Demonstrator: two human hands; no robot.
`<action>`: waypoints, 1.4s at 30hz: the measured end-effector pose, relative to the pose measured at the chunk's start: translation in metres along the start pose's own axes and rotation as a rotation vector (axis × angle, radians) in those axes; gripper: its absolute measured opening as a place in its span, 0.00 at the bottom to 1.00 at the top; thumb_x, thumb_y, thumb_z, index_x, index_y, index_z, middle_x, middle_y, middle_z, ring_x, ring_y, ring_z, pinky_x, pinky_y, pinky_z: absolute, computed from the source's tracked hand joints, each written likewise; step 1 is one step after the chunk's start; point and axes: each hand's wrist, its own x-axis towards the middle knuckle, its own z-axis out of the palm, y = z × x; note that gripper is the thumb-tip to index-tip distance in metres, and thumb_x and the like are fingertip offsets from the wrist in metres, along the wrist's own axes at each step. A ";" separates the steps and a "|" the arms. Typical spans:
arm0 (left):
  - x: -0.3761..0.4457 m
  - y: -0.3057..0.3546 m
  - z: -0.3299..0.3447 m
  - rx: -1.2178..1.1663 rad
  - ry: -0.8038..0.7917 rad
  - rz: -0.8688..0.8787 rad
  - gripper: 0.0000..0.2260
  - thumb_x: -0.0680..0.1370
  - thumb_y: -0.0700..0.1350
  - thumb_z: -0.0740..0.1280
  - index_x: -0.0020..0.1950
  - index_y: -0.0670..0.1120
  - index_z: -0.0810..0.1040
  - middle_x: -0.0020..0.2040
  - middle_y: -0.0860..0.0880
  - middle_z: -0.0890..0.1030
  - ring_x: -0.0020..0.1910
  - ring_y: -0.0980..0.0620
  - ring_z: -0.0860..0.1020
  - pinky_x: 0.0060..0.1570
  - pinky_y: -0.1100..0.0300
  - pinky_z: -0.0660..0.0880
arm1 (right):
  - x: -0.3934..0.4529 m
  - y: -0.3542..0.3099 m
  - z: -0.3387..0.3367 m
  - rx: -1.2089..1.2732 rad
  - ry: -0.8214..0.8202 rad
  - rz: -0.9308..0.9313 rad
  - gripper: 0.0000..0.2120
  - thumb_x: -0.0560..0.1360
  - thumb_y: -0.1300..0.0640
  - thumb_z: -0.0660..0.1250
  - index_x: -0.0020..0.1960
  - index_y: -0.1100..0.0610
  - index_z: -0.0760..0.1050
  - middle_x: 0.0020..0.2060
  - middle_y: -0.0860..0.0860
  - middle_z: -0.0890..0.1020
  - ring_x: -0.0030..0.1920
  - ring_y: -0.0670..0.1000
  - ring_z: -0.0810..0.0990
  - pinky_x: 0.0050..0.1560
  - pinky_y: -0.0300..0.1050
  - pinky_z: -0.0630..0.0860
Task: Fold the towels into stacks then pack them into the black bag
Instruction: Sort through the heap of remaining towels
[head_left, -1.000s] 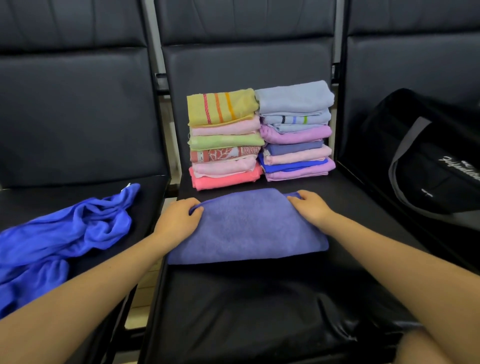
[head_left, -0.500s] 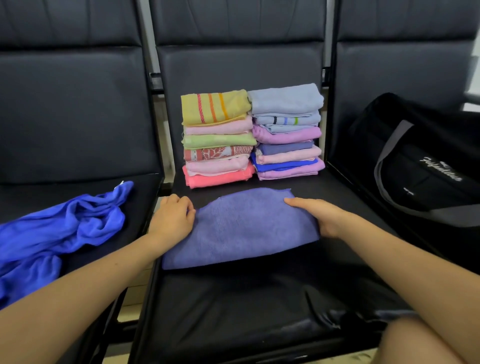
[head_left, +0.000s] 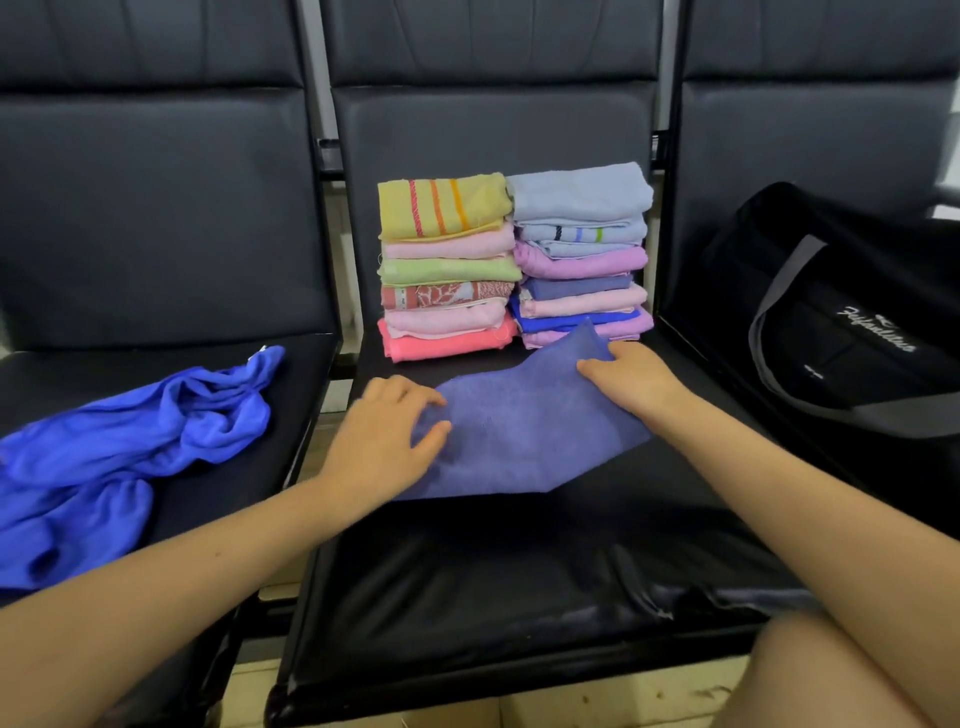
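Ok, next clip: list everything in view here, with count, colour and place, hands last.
purple towel: 1, purple, flat on the middle seat, far right corner lifted
left stack: 6 folded towels, yellow striped on top, coral at the bottom, back of the middle seat
right stack: about 7 folded towels, pale blue on top, beside the left stack
blue towel: 1, bright blue, crumpled on the left seat
black bag: 1, black with grey straps, right seat
seats: 3, black
left hand: presses the purple towel's left edge
right hand: pinches the lifted corner
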 end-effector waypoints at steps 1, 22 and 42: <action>-0.002 0.010 0.005 -0.037 -0.040 0.021 0.25 0.72 0.63 0.52 0.59 0.51 0.78 0.55 0.50 0.76 0.56 0.48 0.72 0.57 0.53 0.70 | -0.001 0.000 0.001 -0.023 -0.012 0.011 0.07 0.77 0.57 0.60 0.44 0.58 0.74 0.43 0.56 0.79 0.44 0.54 0.77 0.45 0.47 0.71; 0.011 0.027 0.019 -0.946 -0.171 -0.603 0.13 0.81 0.50 0.60 0.43 0.44 0.76 0.36 0.46 0.77 0.36 0.50 0.75 0.40 0.59 0.74 | -0.021 -0.016 0.056 0.277 -0.463 -0.017 0.23 0.79 0.69 0.55 0.72 0.58 0.64 0.44 0.57 0.79 0.36 0.51 0.79 0.33 0.38 0.77; 0.010 0.024 0.023 -1.001 -0.097 -0.566 0.05 0.77 0.37 0.67 0.51 0.42 0.73 0.36 0.46 0.76 0.34 0.52 0.75 0.33 0.64 0.76 | -0.035 -0.003 0.056 0.140 -0.494 0.142 0.11 0.74 0.53 0.70 0.52 0.58 0.77 0.46 0.56 0.83 0.41 0.50 0.82 0.42 0.42 0.81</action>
